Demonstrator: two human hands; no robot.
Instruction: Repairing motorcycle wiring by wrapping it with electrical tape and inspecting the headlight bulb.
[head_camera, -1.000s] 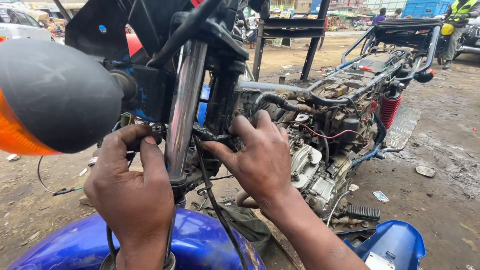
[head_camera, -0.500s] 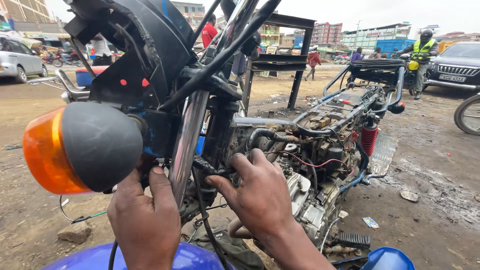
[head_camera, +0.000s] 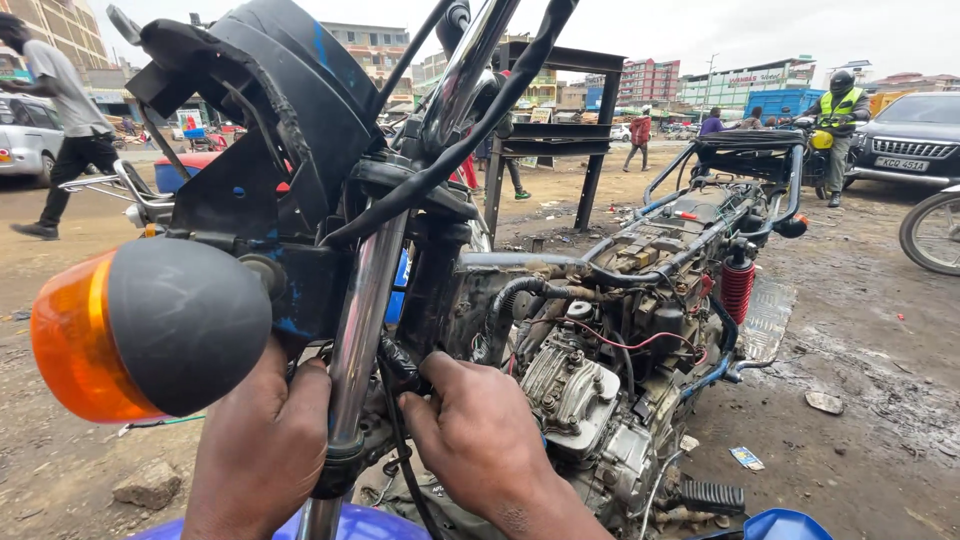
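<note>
- Here, a stripped motorcycle frame (head_camera: 640, 250) is seen from the front end; the chrome fork tube (head_camera: 365, 330) is the thing in hand, at the centre-left of the view, just beside the orange turn signal (head_camera: 110, 335).
- The left hand (head_camera: 262, 450) is wrapped around the lower part of the fork tube, fingers curled closed on it.
- The right hand (head_camera: 478, 430) is pressed in just right of the tube, fingertips tucked among the black cables (head_camera: 395, 375) by the steering head; whether anything is pinched there cannot be told.
- Long axis of the fork tube: steeply raked, running from the bottom of the view near the blue fender (head_camera: 360, 522) up and to the right toward the handlebar area.
- The upper end points up and away from the wearer; the lower end points down toward the fender.
- Risk, judged: fingers could be caught between tube and clamp if the tube slips, as the chrome looks smooth.
- Risk, judged: the cables could be snagged or kinked by the right hand, since they cross right at the work spot.
- Risk, judged: the turn signal could be knocked by the left forearm, being so close.
- The exposed engine (head_camera: 580, 390) sits just right of the hands; its edges could scrape the knuckles.
</note>
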